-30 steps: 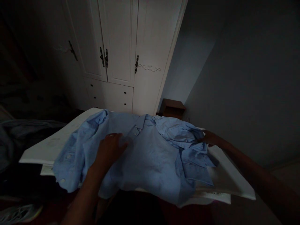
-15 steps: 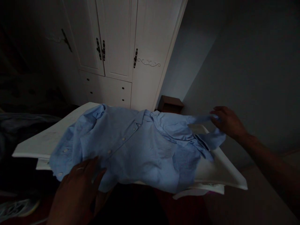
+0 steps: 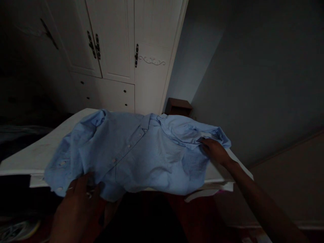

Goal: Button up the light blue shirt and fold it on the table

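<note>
A light blue button-up shirt (image 3: 152, 158) lies spread front side up on a white board-like surface (image 3: 27, 157), its collar toward the wardrobe. At the right, one sleeve (image 3: 210, 130) is bent and folded about the shoulder. My right hand (image 3: 215, 150) pinches fabric by this sleeve, with the fingertips partly hidden in the cloth. Near the shirt's lower left edge is my left hand (image 3: 78, 199), a ring on one finger. Its fingers rest on or just over the cloth, the thumb apart from them. The other sleeve (image 3: 62, 162) lies bent down along the left side.
Behind the surface stands a white wardrobe (image 3: 113, 40) with dark handles and drawers. A small brown box-like piece of furniture (image 3: 178, 105) is by the grey wall (image 3: 265, 84). A shoe (image 3: 19, 231) lies on the dark red floor at the lower left.
My right hand has moved left and toward me, from the raised sleeve end to the fabric nearer the shirt's body. The sleeve now lies lower. My left hand stays at the lower edge.
</note>
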A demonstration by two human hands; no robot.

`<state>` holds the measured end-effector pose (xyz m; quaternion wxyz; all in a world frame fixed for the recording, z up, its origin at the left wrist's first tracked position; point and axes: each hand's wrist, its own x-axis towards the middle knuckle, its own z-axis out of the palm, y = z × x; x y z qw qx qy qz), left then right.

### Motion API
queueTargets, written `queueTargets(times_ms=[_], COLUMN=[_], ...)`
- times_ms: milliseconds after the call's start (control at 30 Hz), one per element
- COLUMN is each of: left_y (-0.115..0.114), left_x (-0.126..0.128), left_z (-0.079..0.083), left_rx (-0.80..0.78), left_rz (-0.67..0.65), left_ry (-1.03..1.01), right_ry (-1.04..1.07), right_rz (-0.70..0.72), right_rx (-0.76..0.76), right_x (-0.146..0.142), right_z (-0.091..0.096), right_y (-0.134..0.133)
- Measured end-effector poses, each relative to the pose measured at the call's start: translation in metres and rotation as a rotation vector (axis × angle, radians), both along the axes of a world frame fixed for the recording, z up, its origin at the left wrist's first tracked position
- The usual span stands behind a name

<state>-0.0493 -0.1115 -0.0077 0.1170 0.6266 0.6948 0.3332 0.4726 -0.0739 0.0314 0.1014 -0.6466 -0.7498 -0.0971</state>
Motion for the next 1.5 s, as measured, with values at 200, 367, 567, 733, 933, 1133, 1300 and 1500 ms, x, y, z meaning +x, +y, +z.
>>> queueTargets(times_ms=[200, 367, 567, 733, 933, 1133, 1300, 1500], left_y=[-0.001, -0.005, -0.006, 0.012, 0.086, 0.179, 0.239, 0.276], left_x=[0.009, 0.066, 0.125, 0.089, 0.069, 0.106, 0.13, 0.147], left_z=[0.045, 0.089, 0.075, 0.062, 0.068, 0.076, 0.07, 0.071], left_rx=[-0.035, 0.16, -0.222, -0.187, 0.119, 0.155, 0.042, -0.008], left_rz=[0.068, 0.018, -0.732, -0.511, -0.372, -0.487, -0.815, -1.039], left_ry=[-0.125, -0.298, -0.325, -0.45, -0.165, 0.34, 0.638, 0.866], right_ry=[0.214, 0.84, 0.975, 1.044, 0.785, 0.567, 0.342, 0.085], right_rz=[-0.186, -0.088, 0.43, 0.389, 0.206, 0.169, 0.268, 0.224], right_rx=[0.222, 0.127, -0.869, -0.654, -0.113, 0.03, -0.034, -0.103], right_x=[-0.032, -0.113, -0.194, -0.153, -0.089, -0.072, -0.091, -0.114], right_z=[0.044, 0.08, 0.061, 0.051, 0.033, 0.033, 0.046, 0.05], right_y=[-0.006, -0.029, -0.059, -0.046, 0.003, 0.058, 0.105, 0.168])
